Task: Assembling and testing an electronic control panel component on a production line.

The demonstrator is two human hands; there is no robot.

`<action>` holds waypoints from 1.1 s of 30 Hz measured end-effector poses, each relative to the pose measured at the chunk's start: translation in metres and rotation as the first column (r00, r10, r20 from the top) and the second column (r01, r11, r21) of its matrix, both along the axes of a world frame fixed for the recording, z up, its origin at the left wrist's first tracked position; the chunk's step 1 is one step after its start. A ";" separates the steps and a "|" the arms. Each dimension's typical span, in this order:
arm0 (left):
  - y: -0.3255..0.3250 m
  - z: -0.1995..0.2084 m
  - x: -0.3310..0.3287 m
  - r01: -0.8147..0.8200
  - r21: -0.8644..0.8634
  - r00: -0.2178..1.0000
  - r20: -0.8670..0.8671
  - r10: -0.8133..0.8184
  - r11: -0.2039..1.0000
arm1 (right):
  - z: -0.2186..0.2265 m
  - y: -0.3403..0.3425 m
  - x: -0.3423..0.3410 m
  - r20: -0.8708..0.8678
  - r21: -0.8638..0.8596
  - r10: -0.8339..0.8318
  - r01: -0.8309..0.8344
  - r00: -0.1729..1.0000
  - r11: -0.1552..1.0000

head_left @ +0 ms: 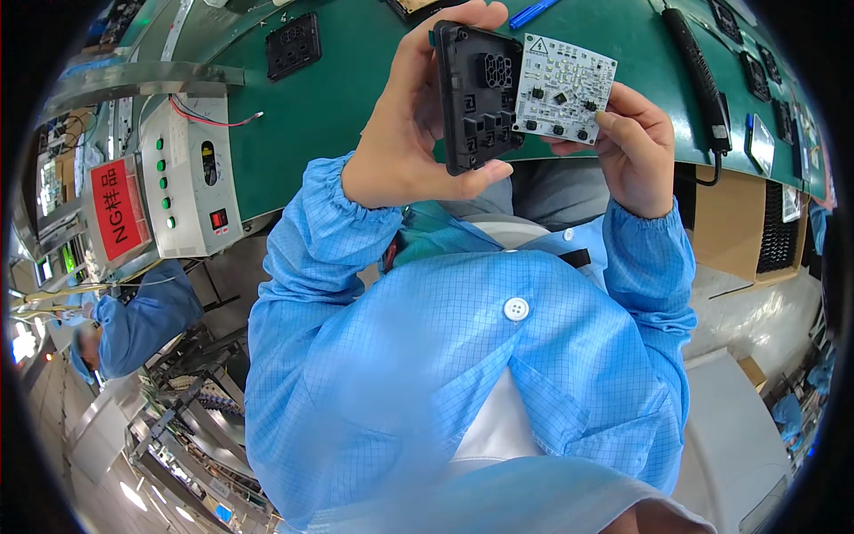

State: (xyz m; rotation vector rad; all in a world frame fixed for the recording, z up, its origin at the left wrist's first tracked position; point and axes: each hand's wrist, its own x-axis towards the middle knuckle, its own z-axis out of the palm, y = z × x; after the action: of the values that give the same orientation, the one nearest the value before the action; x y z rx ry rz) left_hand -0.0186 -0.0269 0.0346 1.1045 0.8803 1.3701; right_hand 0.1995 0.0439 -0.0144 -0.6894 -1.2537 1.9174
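Note:
My left hand (405, 133) is wrapped round a black plastic housing (463, 102), fingers over its upper edge and thumb at its lower edge. The housing is tilted up, its moulded inside with small square openings turned toward me. Between the thumb and fingers of my right hand (639, 147) is a white circuit board (560, 76), gripped at its lower right corner. Small black and pale components cover the board's face, and a warning triangle is printed at one corner. The board's left edge is right beside the housing; whether they touch I cannot tell.
A green work table (347, 98) lies beyond my hands. On it are another black housing (294, 46), a blue pen (534, 12) and a black corded tool (698, 76). More dark housings (754, 76) line the right. A white control box (189, 173) stands left, a cardboard box (731, 222) right.

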 end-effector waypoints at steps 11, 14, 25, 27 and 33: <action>-0.003 -0.001 0.001 0.002 0.005 0.999 -0.034 -0.002 1.000 | 0.000 -0.004 0.000 0.014 0.009 -0.010 0.009 1.000 1.000; -0.004 -0.007 -0.001 0.023 0.057 0.995 -0.097 -0.018 0.998 | 0.000 -0.005 -0.001 0.019 -0.001 -0.026 0.026 0.999 1.000; -0.001 -0.025 -0.013 0.165 -0.006 0.955 0.251 -0.158 0.986 | -0.040 0.036 0.003 0.027 -0.047 -0.252 0.253 0.967 0.966; 0.000 -0.026 -0.012 0.193 0.020 0.929 0.319 -0.189 0.981 | -0.042 0.041 0.007 -0.035 -0.042 -0.228 0.226 0.973 0.973; -0.006 -0.026 -0.008 0.185 0.064 0.915 0.353 -0.196 0.981 | -0.047 0.034 0.006 -0.013 -0.023 -0.199 0.198 0.980 0.980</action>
State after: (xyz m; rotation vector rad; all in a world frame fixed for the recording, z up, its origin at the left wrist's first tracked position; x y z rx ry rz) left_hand -0.0268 -0.0331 0.0087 0.8968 0.4744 1.3671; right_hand 0.2052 0.0776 -0.0617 -0.7797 -1.1122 1.7711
